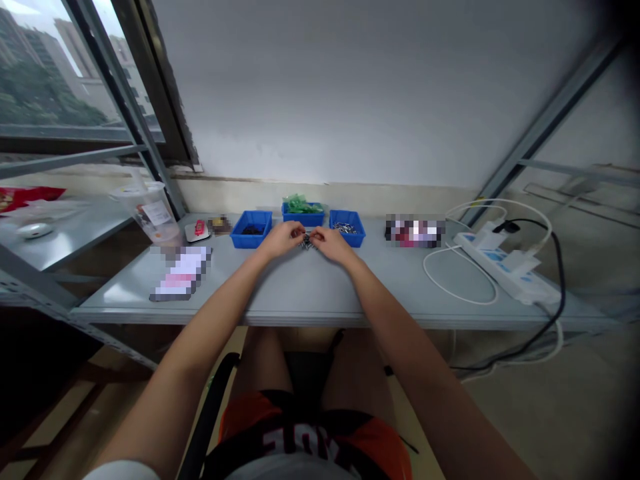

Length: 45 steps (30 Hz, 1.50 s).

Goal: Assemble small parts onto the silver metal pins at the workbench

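Observation:
My left hand point(284, 240) and my right hand point(331, 244) meet over a small pile of dark and silvery metal pieces point(307, 242) on the grey tabletop. Both have their fingers closed in a pinch at the pile; whatever lies between the fingertips is too small to name. Just left of my left hand sits a blue bin point(233, 237) with small dark parts point(251, 231). Beyond the hands is a second blue bin point(303, 218), heaped with green plastic-looking pieces point(297, 203). Beside my right hand, another blue bin point(359, 241) holds silvery metal parts point(345, 228).
On the left are a phone-like blurred object point(183, 273), a lidded plastic cup point(157, 217) and a small white dish with a red packet point(200, 229). A blurred item point(415, 232) lies right. A power strip point(510, 270) with looping cables takes up the right end.

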### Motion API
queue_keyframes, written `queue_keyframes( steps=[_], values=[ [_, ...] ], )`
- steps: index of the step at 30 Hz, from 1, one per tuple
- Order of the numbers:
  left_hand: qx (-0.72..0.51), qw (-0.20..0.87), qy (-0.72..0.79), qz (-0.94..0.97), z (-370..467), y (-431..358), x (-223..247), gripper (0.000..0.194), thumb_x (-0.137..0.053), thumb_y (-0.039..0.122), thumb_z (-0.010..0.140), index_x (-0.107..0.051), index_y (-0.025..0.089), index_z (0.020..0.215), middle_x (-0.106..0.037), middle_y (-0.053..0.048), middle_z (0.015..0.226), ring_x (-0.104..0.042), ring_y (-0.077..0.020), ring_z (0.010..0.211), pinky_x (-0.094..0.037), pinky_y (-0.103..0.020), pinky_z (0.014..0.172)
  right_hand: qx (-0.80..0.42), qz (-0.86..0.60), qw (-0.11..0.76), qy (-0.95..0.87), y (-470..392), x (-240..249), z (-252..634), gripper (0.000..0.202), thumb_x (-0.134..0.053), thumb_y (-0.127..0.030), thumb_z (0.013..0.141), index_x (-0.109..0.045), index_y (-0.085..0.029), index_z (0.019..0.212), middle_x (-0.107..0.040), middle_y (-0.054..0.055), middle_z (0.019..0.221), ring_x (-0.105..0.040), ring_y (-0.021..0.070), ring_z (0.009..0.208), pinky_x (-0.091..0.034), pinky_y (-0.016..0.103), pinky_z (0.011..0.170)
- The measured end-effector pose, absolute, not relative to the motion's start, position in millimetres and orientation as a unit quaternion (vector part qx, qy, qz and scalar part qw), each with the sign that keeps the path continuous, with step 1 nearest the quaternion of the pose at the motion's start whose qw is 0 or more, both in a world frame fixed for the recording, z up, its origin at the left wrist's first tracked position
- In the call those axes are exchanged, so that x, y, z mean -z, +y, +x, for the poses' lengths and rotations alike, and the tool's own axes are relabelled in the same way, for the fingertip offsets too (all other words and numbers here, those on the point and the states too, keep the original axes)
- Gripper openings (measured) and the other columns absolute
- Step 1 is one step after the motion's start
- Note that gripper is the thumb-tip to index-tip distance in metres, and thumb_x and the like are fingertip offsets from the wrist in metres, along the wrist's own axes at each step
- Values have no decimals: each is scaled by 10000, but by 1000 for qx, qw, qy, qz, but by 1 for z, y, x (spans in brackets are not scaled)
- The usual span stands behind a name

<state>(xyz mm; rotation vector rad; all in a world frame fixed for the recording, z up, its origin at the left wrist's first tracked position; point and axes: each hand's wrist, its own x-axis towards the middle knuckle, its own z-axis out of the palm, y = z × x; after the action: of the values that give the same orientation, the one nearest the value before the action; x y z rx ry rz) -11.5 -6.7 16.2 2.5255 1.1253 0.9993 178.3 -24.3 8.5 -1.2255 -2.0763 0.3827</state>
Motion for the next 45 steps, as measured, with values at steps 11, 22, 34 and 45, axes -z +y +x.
queue_keyframes(
  steps=[11,22,34,45],
  values=[
    [-318,100,387,860,-13,-6,-16,186,-540,222,769,-667,153,886,-688,-53,837,-597,-160,728,-452,-263,682,-132,-477,361,-790,-24,-10,178,117,-536,-218,816,-641,-172,835,-624,7,693,-516,123,625,-349,231,626],
    [-308,127,381,862,-11,-8,-16,142,-544,215,773,-657,153,831,-666,-36,765,-574,-155,686,-435,-265,654,-149,-450,415,-776,-28,-15,174,126,-544,-261,819,-635,-178,846,-639,7,706,-521,122,608,-376,234,627],
    [-296,-122,619,717,-50,-14,-43,233,-487,249,839,-652,127,948,-648,-197,992,-548,-345,1033,-395,-466,893,-128,-507,251,-814,-20,1,179,133,-572,-182,813,-668,-167,905,-653,43,792,-561,150,720,-396,252,666],
    [-221,-117,577,778,-51,-11,-42,329,-436,269,871,-663,129,1063,-641,-162,1060,-549,-296,1060,-427,-391,900,-89,-533,180,-822,-20,2,181,161,-566,-199,831,-681,-181,942,-676,66,943,-606,174,844,-441,263,757]
  ],
)
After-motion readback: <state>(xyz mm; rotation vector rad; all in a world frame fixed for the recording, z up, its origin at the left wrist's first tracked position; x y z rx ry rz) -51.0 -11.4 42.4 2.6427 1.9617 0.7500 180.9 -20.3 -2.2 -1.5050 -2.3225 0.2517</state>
